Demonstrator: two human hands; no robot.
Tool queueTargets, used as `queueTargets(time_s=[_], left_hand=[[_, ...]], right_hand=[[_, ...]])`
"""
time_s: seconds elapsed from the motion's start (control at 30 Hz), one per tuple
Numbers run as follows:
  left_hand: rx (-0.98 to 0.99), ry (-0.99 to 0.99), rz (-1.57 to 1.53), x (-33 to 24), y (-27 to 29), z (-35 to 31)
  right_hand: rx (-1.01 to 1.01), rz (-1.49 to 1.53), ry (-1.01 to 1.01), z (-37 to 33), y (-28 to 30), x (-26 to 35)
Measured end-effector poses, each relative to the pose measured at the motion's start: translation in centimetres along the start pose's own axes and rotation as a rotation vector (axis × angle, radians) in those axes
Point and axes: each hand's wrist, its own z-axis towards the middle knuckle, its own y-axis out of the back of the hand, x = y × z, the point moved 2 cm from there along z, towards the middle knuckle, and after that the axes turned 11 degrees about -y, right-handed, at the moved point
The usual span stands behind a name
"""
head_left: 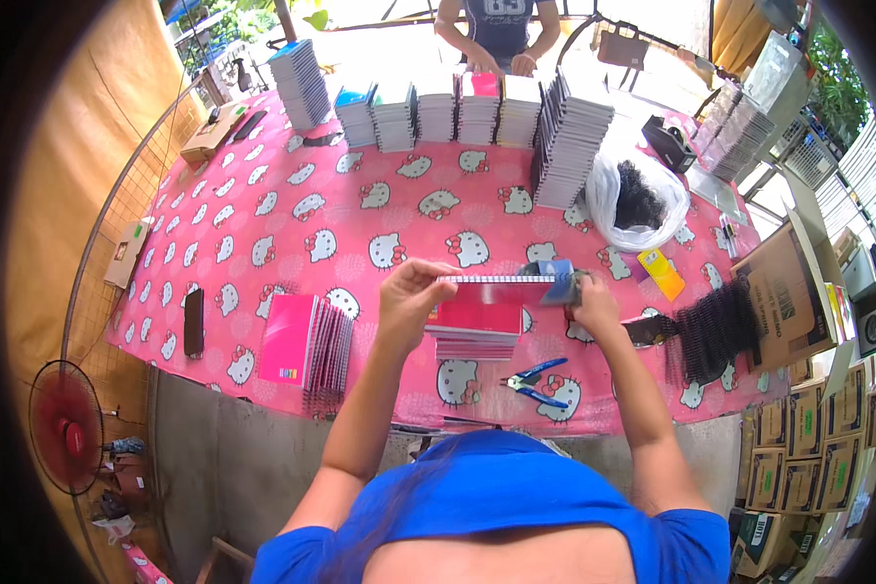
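In front of me, a notebook is held edge-up, its punched or coiled white spine [501,279] running across between my hands. My left hand [414,297] pinches the left end of this spine. At the right end, my right hand [594,304] has its fingers closed beside a blue-grey piece [558,282]; what they pinch is too small to make out. Just below lies a stack of red-covered notebooks [482,317]. Nearer me rest blue-handled cutters [523,383], touched by neither hand. Left of my left arm, pink notebooks [290,338] with dark coils are stacked.
Black plastic coils [715,326] lie right, by a cardboard box [788,292]. Farther back stand a white plastic bag [608,219] of black scraps, a yellow packet [662,274] and tall notebook stacks [569,136]. A dark phone-like object [194,323] lies left. Another person [501,39] stands opposite.
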Motion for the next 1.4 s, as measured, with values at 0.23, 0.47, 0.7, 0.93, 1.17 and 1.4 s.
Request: queueTargets(time_s=[0.23,0.47,0.7,0.93,1.17,1.4], left_hand=[[0.346,-0.719,0.798,-5.2,-6.2,-1.4],[0.160,-0.591,0.779,-1.6,-5.6,-4.8],[0.209,-0.634,0.784,-2.2,-6.6,-4.1],[0.302,-0.732,0.800,-2.8,-6.1,-3.8],[-0.356,-0.535,0.613,-8.9,-0.6,-1.6],[-0.013,-0.736,1.619,-23.5,6.8,-1.9]], right_hand=[[-0.012,0.251,0.410,-15.9,0.2,2.4],[0.129,0.652,0.220,-16.1,6.9,5.5],[-0.161,0.635,0.366,-13.6,13.4,10.0],[1.171,1.504,-0.186,-11.8,9.1,8.1],[0.042,0.254,0.338,-17.3,0.5,4.6],[-0.309,0.207,-0.215,-8.9,1.0,-13.9]])
